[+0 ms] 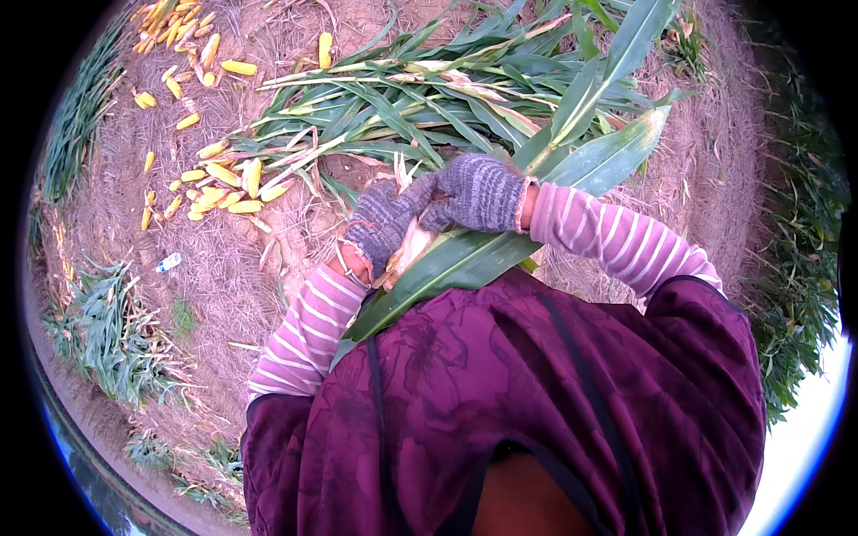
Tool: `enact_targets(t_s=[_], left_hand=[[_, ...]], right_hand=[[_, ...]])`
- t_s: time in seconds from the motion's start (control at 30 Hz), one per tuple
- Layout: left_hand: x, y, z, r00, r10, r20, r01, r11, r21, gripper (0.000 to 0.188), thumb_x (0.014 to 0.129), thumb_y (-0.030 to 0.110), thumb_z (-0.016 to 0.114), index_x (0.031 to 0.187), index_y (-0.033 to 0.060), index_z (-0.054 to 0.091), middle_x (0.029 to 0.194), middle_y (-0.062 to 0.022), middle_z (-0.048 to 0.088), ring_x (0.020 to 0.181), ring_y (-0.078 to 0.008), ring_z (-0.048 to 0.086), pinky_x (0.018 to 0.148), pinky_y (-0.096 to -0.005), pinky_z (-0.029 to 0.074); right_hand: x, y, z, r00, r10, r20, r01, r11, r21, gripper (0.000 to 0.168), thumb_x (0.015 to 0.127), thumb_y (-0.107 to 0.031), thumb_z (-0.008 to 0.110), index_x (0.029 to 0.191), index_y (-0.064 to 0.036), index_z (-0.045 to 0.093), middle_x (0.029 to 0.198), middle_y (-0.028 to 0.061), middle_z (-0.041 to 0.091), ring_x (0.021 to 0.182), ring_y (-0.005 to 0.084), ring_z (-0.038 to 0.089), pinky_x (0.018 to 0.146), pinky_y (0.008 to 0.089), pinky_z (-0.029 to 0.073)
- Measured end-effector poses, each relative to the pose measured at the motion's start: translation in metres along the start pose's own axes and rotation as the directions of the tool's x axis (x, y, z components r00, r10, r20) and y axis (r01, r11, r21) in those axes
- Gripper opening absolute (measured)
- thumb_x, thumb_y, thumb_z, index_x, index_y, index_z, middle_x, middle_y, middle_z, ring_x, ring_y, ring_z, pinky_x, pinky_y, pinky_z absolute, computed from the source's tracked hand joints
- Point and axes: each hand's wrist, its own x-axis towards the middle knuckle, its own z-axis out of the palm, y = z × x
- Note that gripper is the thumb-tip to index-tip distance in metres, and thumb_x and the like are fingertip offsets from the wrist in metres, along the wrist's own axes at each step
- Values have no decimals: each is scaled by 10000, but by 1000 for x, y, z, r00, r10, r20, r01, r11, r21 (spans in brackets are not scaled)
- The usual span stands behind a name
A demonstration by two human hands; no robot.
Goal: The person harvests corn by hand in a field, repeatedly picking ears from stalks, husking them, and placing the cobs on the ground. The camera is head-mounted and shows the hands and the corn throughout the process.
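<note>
Both hands wear grey knitted gloves and meet in front of the body. My left hand (pixel 385 224) is closed on the pale, dry husk of a corn ear (pixel 414 246); the kernels are hidden by husk and gloves. Against it, my right hand (pixel 474 193) grips the upper part of the husk with bent fingers. The ear belongs to a green corn stalk (pixel 546 157) that runs from under the hands to the upper right. One broad green corn leaf (pixel 456 268) hangs below the hands across the purple garment.
A pile of cut corn stalks (pixel 415 114) lies just beyond the hands. Husked yellow corn cobs (pixel 224 175) are heaped at its left end, with more cobs (pixel 167 23) at upper left. A plastic bottle (pixel 168 262) and another stalk heap (pixel 120 335) lie left. Standing plants (pixel 798 234) line the right.
</note>
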Motion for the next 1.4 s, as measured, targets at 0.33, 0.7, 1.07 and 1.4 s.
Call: enact_targets(t_s=[0.33,0.7,1.07,1.4], left_hand=[[3,-5,-5,923,-191,335,64,933,354,208,792,104,497,979,71,583,770,-199,609,730,-366,611,604,-456,468],[-15,-75,8,927,-373,-21,372,914,160,169,735,149,606,887,75,606,773,-166,643,724,-325,639,627,-442,489],[-40,-7,-58,654,-701,-285,686,708,-168,303,921,193,342,945,-26,550,808,-218,601,699,-386,591,631,-472,460],[-123,-31,-70,-55,-926,-373,712,226,-665,365,909,285,387,893,-20,587,783,-220,609,733,-363,596,625,-465,442]], right_hand=[[-35,-31,39,995,-76,64,75,997,23,320,821,-375,560,877,-76,655,727,186,608,669,352,600,621,434,471],[-44,-36,46,959,-205,195,250,938,-240,176,732,-275,556,803,-132,629,709,110,606,626,303,611,526,444,455],[63,-85,-60,903,-40,-427,315,737,598,378,868,-159,573,1179,49,518,1083,112,597,950,165,571,827,284,467],[162,-89,130,949,-244,-200,308,583,752,228,887,-186,538,1015,-4,588,936,50,594,817,160,553,747,298,462]])
